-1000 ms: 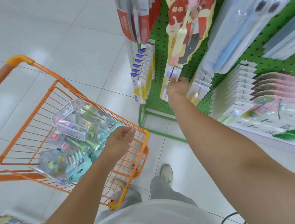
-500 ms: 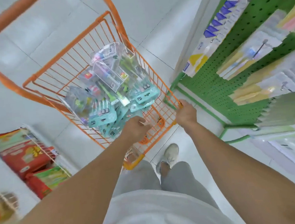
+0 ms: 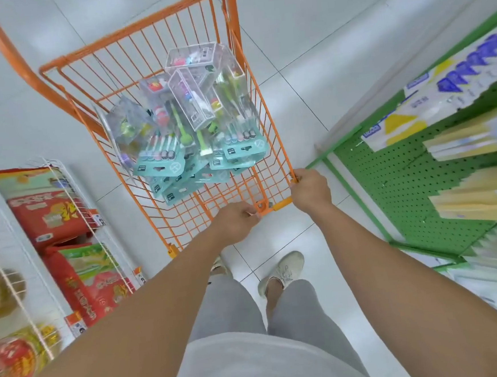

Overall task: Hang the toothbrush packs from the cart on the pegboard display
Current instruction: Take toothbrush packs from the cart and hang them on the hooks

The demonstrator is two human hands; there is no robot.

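Observation:
An orange wire cart (image 3: 130,57) stands in front of me on the white floor. Inside it lies a heap of toothbrush packs (image 3: 186,127), clear plastic with teal card ends. My left hand (image 3: 236,222) grips the cart's near rim at its middle. My right hand (image 3: 310,191) is closed on the near right corner of the rim. Neither hand holds a pack. The green pegboard display (image 3: 413,181) rises on the right, with hung packs on it blurred.
White wire shelves (image 3: 73,202) on the left hold red and green bags and yellow bottles, close to the cart's left side. The pegboard's green base frame (image 3: 357,185) sits by the cart's right corner. My feet (image 3: 280,270) stand behind the cart.
My right hand left the pack on the pegboard and took the cart's near right corner. My view turned from the pegboard down to the cart, which now stands straight ahead of me.

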